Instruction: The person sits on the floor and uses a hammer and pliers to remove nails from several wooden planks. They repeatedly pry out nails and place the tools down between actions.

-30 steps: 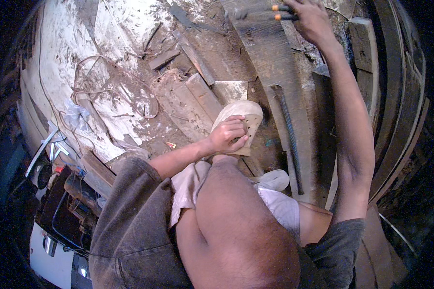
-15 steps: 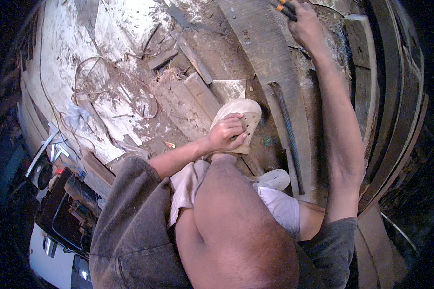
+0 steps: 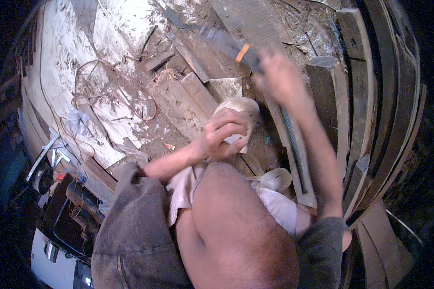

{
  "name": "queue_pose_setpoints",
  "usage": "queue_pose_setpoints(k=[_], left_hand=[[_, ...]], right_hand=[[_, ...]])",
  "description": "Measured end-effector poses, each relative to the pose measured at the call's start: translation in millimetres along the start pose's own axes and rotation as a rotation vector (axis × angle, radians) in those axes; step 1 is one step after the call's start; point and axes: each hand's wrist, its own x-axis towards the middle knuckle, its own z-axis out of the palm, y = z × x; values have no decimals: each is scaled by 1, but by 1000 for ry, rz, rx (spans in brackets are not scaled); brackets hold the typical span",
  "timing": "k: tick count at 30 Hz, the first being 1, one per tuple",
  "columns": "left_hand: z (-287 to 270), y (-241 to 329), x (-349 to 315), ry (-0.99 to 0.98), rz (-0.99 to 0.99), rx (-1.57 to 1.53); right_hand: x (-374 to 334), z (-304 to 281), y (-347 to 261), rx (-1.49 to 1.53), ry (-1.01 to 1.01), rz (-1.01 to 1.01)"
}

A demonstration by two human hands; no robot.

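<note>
My right hand (image 3: 280,72), smeared by motion, is closed round the dark handle of a blurred tool (image 3: 246,54) with an orange band. Its long grey end points to the far left; the kind of tool cannot be made out. My left hand (image 3: 225,132) hovers at the cream clog (image 3: 248,108) on my foot, fingers loosely bent and a gap between them and the thumb. Nothing shows in it. Below my right hand, a dark ribbed rod (image 3: 294,144) lies along a narrow wooden strip (image 3: 306,198).
Several long planks (image 3: 366,96) stack up on the right, with a squared plank end (image 3: 323,61) beside my right forearm. Wood offcuts (image 3: 190,58), a looped cord (image 3: 154,103) and a clear plastic bag (image 3: 77,120) litter the dirty ground. Dark machinery (image 3: 77,202) stands at left.
My right hand has swept with the tool from the far right toward the middle, nearer to me. My left hand has lifted slightly and shifted left. The plank end beside my right arm now shows.
</note>
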Motion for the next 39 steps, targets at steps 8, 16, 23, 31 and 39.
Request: queue_pose_setpoints(k=[8,16,23,31,39], left_hand=[[-49,-2,3,-315,-560,621],[-48,2,-37,-448,-907,660],[-48,-22,-62,-71,-799,805],[-57,-35,-99,16,-766,919],[-70,-37,-108,-108,-695,1052]], right_hand=[[-83,90,-90,272,-125,-301],[-144,79,-3,565,223,109],[-296,154,108,-45,-205,452],[-353,207,133,-78,-203,446],[-332,168,102,296,-31,403]])
